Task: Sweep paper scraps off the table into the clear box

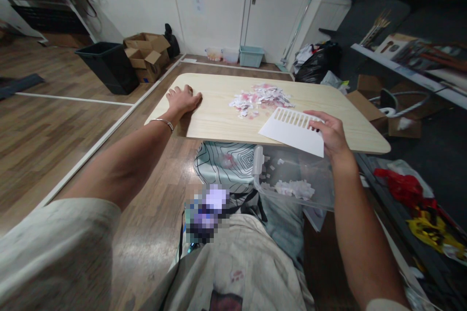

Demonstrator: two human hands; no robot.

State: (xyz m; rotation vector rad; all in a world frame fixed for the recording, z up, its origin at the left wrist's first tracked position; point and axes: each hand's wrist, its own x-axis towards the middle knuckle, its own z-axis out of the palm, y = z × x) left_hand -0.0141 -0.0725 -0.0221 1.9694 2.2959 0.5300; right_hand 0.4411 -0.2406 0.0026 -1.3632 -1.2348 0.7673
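My left hand [183, 99] rests palm down with fingers spread on the left end of a pale wooden table [215, 121]; nothing is in it. Near the table's front right, my right hand [329, 131] grips the right side of a white sheet with a row of slots [292, 131], thumb on top. That sheet lies tilted and overhangs the front edge. Just beyond it, a heap of small white and pink paper scraps [264, 97] is spread on the tabletop. Below the edge, a clear plastic box [317, 175] near my lap holds more white scraps [295, 188].
A black bin [109, 65] and open cardboard boxes [146, 53] stand on the floor at left. Behind the table are a blue-grey basket [251, 56] and a black bag [321, 60]. Shelving with a cluttered ledge [412, 73] runs along the right.
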